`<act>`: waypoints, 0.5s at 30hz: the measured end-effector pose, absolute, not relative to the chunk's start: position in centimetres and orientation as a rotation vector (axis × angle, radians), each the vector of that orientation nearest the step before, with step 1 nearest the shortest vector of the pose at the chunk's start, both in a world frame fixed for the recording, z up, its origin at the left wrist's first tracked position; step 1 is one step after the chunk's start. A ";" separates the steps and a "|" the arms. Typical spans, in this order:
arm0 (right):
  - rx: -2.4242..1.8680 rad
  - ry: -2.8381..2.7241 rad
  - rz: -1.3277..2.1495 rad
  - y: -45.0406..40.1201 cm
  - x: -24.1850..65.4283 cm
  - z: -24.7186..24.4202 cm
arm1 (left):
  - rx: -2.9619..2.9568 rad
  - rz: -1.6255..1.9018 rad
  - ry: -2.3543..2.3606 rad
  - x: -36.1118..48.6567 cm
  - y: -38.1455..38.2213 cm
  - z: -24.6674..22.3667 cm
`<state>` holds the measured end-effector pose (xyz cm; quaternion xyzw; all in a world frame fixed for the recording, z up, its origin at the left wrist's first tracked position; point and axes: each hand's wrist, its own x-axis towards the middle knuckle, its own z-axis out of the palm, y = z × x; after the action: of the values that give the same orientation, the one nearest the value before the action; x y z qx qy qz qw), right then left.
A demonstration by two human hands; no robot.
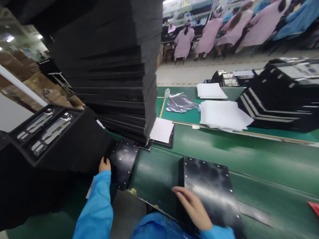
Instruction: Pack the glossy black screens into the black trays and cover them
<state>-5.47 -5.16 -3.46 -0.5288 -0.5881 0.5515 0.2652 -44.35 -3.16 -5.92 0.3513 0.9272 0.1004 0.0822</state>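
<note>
My left hand is at the left, beside a stack of black trays and close to the left edge of a dark plate with small studs. Its thumb and a finger show apart; whether it touches the stack I cannot tell. My right hand is over the near left part of a second dark studded plate, fingers stretched out with nothing in them. The top tray on the left stack holds flat silver and white parts in two compartments.
A tall stack of black trays rises at centre left. White papers, a clear plastic bag and tilted black trays stand beyond the green bench. Seated people work in the background.
</note>
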 end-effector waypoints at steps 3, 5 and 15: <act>-1.462 -1.613 1.816 -4.2 -13.8 -7.4 | 0.795 0.414 2.948 -44.0 -7.9 -10.8; -1.578 -1.519 1.922 -3.4 -17.6 -10.1 | 0.765 0.522 2.845 -42.9 -10.8 -13.6; -1.610 -1.576 1.456 -5.0 -16.0 -13.3 | 0.470 1.126 1.994 -38.4 -10.3 -14.1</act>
<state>-15.96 -4.96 -13.28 -0.5844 -0.5722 0.5284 0.2276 -38.36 -10.30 -14.15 0.1851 0.7851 0.4431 0.3911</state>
